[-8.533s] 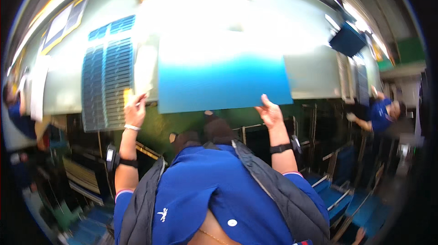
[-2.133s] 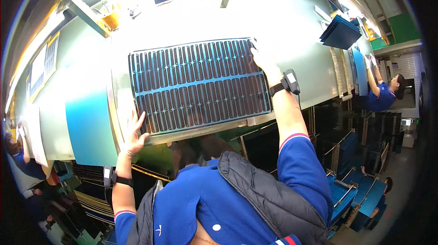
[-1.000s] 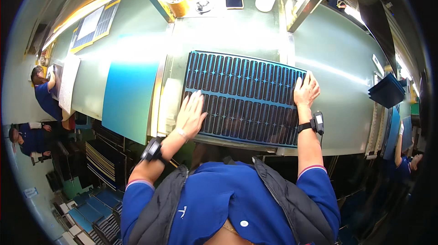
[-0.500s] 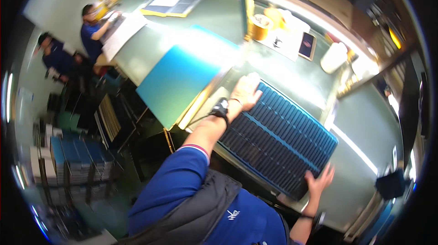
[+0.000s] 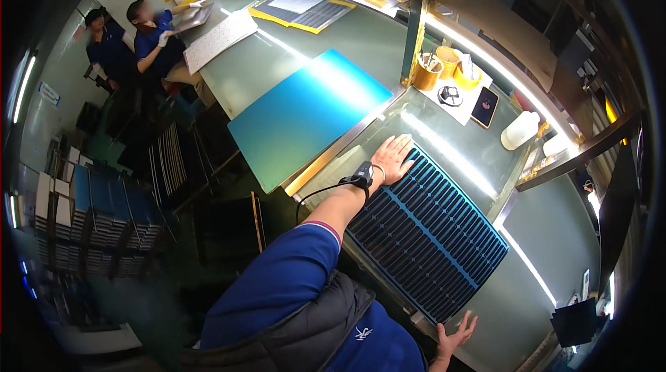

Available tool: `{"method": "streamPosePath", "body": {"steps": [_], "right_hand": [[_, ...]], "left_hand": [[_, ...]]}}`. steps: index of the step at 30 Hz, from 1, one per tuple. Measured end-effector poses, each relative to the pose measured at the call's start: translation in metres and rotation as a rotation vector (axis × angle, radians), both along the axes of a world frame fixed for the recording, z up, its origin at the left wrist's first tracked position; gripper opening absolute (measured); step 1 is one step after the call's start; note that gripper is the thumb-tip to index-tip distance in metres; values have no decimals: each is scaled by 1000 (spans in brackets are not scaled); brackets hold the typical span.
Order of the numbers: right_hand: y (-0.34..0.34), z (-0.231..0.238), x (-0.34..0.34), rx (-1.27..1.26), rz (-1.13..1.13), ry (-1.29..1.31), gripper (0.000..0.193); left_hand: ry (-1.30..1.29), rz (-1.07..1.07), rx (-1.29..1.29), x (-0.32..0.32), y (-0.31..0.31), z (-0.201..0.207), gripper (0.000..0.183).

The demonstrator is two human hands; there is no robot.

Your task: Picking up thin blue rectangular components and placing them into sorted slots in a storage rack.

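One dark panel (image 5: pixel 426 235), patterned in barred rows with blue bands, is lying on the grey-green surface (image 5: pixel 551 244) before the person. The left hand (image 5: pixel 393 160) is resting flat across the panel's upper-left edge, fingers extended, grasping nothing. The right hand (image 5: pixel 456 336) is holding nothing, fingers spread, just beside the panel's lowest corner; contact cannot be confirmed. One blue sheet (image 5: pixel 312 119) is lying left of the panel; a phone (image 5: pixel 484 107) and white bottle (image 5: pixel 520 131) are sitting beyond it.
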State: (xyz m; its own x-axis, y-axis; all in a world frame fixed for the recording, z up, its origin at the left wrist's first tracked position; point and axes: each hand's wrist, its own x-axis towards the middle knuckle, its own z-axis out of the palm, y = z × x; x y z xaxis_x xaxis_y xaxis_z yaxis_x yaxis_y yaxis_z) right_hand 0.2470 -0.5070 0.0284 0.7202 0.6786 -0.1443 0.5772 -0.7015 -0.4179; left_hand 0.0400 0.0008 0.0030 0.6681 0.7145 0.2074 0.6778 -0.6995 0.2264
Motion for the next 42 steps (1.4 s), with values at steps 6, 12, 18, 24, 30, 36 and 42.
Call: {"method": "streamPosePath", "body": {"steps": [6, 12, 18, 24, 30, 36, 42], "right_hand": [[12, 15, -10, -48, 32, -36, 100], [123, 44, -37, 56, 806, -41, 66], [184, 1, 85, 76, 32, -415, 61], [169, -25, 104, 3, 58, -521, 61], [103, 18, 43, 283, 116, -403, 54], [2, 16, -49, -127, 253, -136, 83], [-3, 17, -53, -139, 329, -196, 95]], "left_hand": [[-165, -14, 95, -1, 2, 3, 57], [5, -39, 68, 3, 5, -3, 66], [45, -70, 80, 0, 4, 2, 76], [146, 51, 70, 11, -2, 0, 85], [-49, 149, -104, -61, -56, 9, 79], [-33, -21, -53, -171, -154, 20, 72], [-181, 96, 35, -143, -155, 9, 59]]}}
